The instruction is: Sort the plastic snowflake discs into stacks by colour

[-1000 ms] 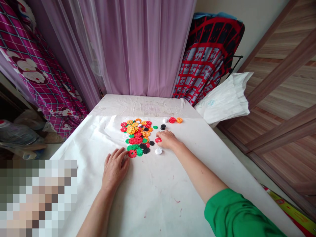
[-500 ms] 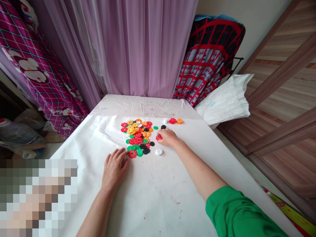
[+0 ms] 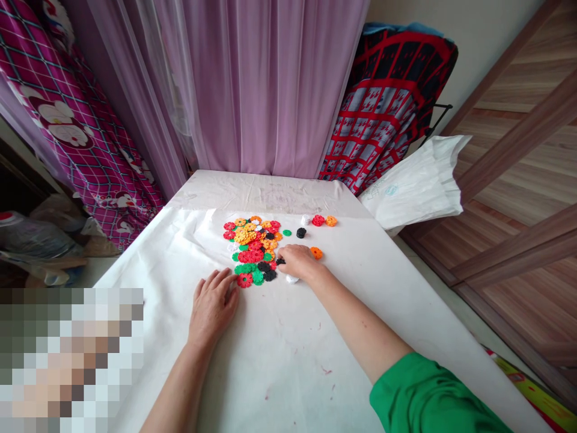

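Observation:
A heap of small flower-shaped plastic discs [image 3: 250,233], in red, orange, yellow, green, black and white, lies on the white-covered table [image 3: 270,361]. My right hand [image 3: 297,260] is at the heap's right edge, fingertips pinched on a black disc [image 3: 280,261]. Under that hand sits a partly hidden white disc pile [image 3: 292,279]. My left hand [image 3: 214,304] lies flat at the lower left of the heap, fingers extended and holding nothing. Its fingertips are close to a red disc [image 3: 244,280]. An orange disc pile [image 3: 316,252] shows just beyond my right wrist.
Right of the heap are a black pile [image 3: 301,233], a green disc [image 3: 287,233], and white [image 3: 305,220], red [image 3: 318,221] and orange [image 3: 331,221] piles. A white bag [image 3: 419,180] stands by the right table edge. Purple curtains [image 3: 261,90] hang behind.
My right hand has moved a little left and towards me, from a red disc to the black disc. The orange pile by my wrist has come into view. My left hand stays in place.

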{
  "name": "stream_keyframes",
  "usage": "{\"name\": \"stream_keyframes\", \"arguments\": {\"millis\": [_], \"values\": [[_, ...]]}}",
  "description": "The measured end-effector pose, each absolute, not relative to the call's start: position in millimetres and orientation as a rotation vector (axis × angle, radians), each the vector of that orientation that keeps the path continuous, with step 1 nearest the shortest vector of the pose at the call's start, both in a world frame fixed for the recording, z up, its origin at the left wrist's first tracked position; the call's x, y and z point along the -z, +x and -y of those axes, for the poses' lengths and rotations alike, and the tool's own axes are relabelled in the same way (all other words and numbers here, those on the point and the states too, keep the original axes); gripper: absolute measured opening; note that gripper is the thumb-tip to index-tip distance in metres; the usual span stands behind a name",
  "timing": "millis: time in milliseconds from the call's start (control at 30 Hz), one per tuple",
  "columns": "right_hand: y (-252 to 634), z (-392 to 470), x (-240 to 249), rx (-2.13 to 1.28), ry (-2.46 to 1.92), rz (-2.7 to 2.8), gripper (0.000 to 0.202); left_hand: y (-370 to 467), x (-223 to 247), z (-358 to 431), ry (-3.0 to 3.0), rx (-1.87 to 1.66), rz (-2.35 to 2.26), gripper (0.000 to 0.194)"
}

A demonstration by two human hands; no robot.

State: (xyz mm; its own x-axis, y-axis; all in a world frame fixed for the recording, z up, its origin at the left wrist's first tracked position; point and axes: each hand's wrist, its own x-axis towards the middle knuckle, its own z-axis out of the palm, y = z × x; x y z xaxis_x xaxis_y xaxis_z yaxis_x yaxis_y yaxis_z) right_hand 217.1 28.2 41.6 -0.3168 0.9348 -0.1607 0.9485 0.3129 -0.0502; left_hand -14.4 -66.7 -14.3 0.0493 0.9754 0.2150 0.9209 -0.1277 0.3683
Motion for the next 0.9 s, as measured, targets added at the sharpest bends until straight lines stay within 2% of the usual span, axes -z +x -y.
{"name": "stream_keyframes", "arguments": {"millis": [200, 333, 433, 500, 667, 900], "values": [[219, -30, -37, 0.31, 1.839, -2.462, 0.032, -14, 14, 67, 2.178, -0.642, -1.981, 0.038], [220, -30, -41, 0.287, 1.845, -2.496, 0.019, -15, 14, 67, 2.178, -0.632, -1.977, 0.039], [231, -40, -47, 0.316, 1.981, -2.527, 0.02, -15, 14, 67, 2.174, -0.624, -1.974, 0.039], [246, -56, -50, 0.427, 2.196, -2.519, 0.02, -15, 14, 67, 2.172, -0.621, -1.976, 0.039], [286, -100, -50, 0.991, 2.867, -2.211, 0.012, -15, 16, 67, 2.173, -0.643, -1.984, 0.038], [294, -118, -39, 1.182, 2.952, -1.995, 0.009, -17, 19, 67, 2.178, -0.668, -1.985, 0.037]]}}
